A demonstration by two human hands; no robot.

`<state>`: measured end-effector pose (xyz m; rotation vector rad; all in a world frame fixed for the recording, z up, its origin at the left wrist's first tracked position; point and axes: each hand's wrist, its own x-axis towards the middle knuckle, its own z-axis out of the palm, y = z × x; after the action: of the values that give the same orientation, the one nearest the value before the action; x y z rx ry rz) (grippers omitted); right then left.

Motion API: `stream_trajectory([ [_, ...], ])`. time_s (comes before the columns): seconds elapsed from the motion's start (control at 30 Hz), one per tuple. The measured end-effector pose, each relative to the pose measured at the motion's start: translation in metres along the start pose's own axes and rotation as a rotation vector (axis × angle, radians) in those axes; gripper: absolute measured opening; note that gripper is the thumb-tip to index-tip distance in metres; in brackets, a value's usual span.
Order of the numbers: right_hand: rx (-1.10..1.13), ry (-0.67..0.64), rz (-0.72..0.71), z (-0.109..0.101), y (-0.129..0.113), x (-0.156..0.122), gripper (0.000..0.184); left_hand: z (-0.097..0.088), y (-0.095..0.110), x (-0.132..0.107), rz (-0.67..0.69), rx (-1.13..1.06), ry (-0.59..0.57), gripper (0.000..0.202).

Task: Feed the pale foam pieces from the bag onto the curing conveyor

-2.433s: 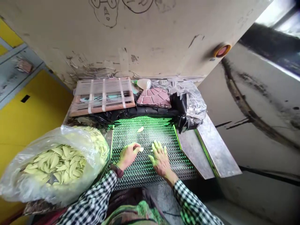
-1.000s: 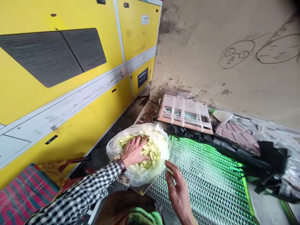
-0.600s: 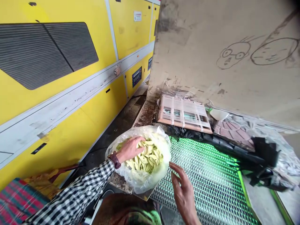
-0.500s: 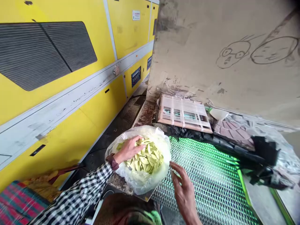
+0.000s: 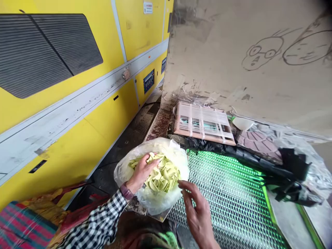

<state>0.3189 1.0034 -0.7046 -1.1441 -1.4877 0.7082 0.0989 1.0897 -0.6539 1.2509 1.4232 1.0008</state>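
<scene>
A clear plastic bag full of pale yellow-green leaf-shaped pieces sits at the left edge of a green-lit wire mesh belt. My left hand reaches into the bag, its fingers curled down among the pieces at the bag's left side. My right hand hovers just right of the bag over the mesh, fingers apart and slightly bent, with nothing in it. Both sleeves are black-and-white checked.
A large yellow machine with a dark vent fills the left. A beige panel with scribbled faces stands behind the belt. A taped wooden slat frame, a reddish tile and black plastic sheeting lie along its base.
The view swung left from the mesh to the bag. My left hand moved from the mesh into the bag and shifted among the pieces. My right hand drew closer to the bag.
</scene>
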Motion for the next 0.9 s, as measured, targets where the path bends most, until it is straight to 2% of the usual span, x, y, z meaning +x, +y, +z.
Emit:
stream_trajectory([
  [0.13, 0.041, -0.101, 0.023, 0.011, -0.005, 0.005, 0.023, -0.006, 0.003, -0.003, 0.330, 0.506, 0.029, 0.035],
  [0.2, 0.045, -0.132, 0.038, 0.013, -0.004, 0.007, 0.023, -0.008, 0.008, -0.004, 0.367, 0.572, 0.009, 0.036],
  [0.27, 0.045, -0.149, 0.056, 0.013, -0.001, 0.010, 0.023, -0.009, 0.013, -0.007, 0.288, 0.464, -0.038, 0.034],
  [0.4, 0.037, -0.167, 0.101, 0.014, 0.001, 0.012, 0.024, -0.009, 0.018, -0.013, -0.095, -0.177, -0.018, 0.032],
  [0.43, 0.037, -0.175, 0.111, 0.015, 0.001, 0.012, 0.025, -0.008, 0.017, -0.015, -0.172, -0.297, -0.007, 0.032],
  [0.53, 0.042, -0.195, 0.134, 0.019, 0.001, 0.011, 0.025, -0.005, 0.008, -0.017, -0.315, -0.477, -0.050, 0.041],
  [0.67, 0.052, -0.207, 0.161, 0.024, 0.002, 0.008, 0.025, 0.003, -0.002, -0.017, -0.593, -0.901, -0.113, 0.044],
  [0.8, 0.047, -0.196, 0.183, 0.024, 0.003, 0.007, 0.026, 0.011, -0.007, -0.019, -0.625, -1.028, -0.056, 0.037],
  [0.87, 0.046, -0.188, 0.193, 0.023, 0.002, 0.006, 0.025, 0.012, -0.012, -0.020, -0.606, -0.965, -0.031, 0.036],
  [0.9, 0.047, -0.182, 0.196, 0.022, 0.002, 0.005, 0.025, 0.012, -0.015, -0.021, -0.558, -0.867, -0.034, 0.037],
])
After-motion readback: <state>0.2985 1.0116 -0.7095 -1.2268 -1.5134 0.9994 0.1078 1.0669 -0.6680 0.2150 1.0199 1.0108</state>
